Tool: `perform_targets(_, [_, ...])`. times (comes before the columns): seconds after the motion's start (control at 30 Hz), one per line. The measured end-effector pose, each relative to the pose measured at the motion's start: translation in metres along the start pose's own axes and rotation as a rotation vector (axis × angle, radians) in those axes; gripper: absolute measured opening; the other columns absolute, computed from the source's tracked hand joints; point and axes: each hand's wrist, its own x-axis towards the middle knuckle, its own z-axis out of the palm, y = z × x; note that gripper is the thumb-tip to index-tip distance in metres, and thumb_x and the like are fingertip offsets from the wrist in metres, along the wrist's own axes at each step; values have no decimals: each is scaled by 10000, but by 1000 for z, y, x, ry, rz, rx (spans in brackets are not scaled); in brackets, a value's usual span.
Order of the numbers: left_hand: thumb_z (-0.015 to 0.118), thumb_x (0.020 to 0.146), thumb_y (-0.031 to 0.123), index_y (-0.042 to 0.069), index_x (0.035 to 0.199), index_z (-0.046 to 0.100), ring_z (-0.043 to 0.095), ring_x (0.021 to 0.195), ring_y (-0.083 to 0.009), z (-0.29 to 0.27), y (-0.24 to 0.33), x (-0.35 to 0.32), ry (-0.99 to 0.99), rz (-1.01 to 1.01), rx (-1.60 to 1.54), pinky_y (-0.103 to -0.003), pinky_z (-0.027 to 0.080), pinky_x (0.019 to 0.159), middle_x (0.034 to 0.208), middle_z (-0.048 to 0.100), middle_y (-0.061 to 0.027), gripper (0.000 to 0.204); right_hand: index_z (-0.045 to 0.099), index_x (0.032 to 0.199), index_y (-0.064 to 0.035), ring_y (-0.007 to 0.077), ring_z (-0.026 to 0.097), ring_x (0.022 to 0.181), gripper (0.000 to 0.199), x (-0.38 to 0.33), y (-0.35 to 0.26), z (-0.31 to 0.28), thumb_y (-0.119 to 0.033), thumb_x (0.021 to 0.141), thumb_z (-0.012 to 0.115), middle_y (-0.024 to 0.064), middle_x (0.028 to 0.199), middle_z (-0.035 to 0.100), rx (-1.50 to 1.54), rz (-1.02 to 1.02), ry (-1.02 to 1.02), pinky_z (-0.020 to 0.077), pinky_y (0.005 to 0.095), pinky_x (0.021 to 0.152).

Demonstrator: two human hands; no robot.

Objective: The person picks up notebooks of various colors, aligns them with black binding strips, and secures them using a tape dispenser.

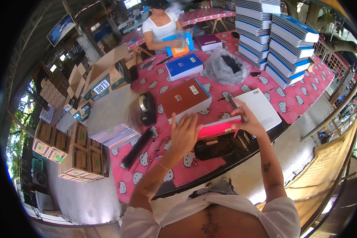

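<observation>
A bright pink-red spiral notebook [217, 127] stands tilted between my hands near the table's front edge. My left hand [183, 133] lies along its left end, fingers stretched out and spread, thumb near the cover. With fingers and thumb bent round it, my right hand [248, 122] grips the right end. A white notebook [261, 109] lies just beyond and beside my right hand. Ahead of my left hand is a thick pile of notebooks with a brown-red cover [185, 95]. Below the pink notebook sits a black box-like thing [213, 146], its kind unclear.
Tall notebook stacks [258, 35] stand at the far right. A clear plastic bag [226, 67] and a blue notebook pile [184, 65] lie mid-table. Left are a tape dispenser [147, 108], plastic sleeves [111, 111] and cartons [83, 152]. A co-worker [162, 27] handles notebooks across the table.
</observation>
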Motion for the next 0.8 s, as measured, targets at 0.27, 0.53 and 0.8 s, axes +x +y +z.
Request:
perform_targets(0.27, [663, 923, 332, 101, 1021, 630, 645, 1017, -254, 3, -11, 11, -87, 72, -139, -565, 291, 1128, 995, 663, -56, 252, 675, 1255, -8, 108, 626, 999, 378, -2, 30, 11, -19, 880, 720, 12, 1092, 699, 570, 465, -379, 518, 253, 926])
perform_targets(0.53, [495, 927, 608, -107, 1493, 292, 237, 1466, -490, 51, 55, -38, -301, -43, 151, -629, 155, 1179, 1557, 268, -334, 934, 667, 1285, -37, 57, 595, 937, 389, -1, 45, 11, -79, 903, 729, -27, 1069, 698, 476, 424, -393, 527, 241, 814])
perform_targets(0.8, [377, 993, 556, -106, 1482, 302, 260, 1454, -470, 59, 39, -20, -166, -37, 176, -647, 186, 1160, 1554, 266, -330, 826, 683, 1232, -2, 33, 583, 860, 340, -1, 55, 16, -106, 912, 728, -20, 997, 695, 491, 379, -372, 514, 230, 728])
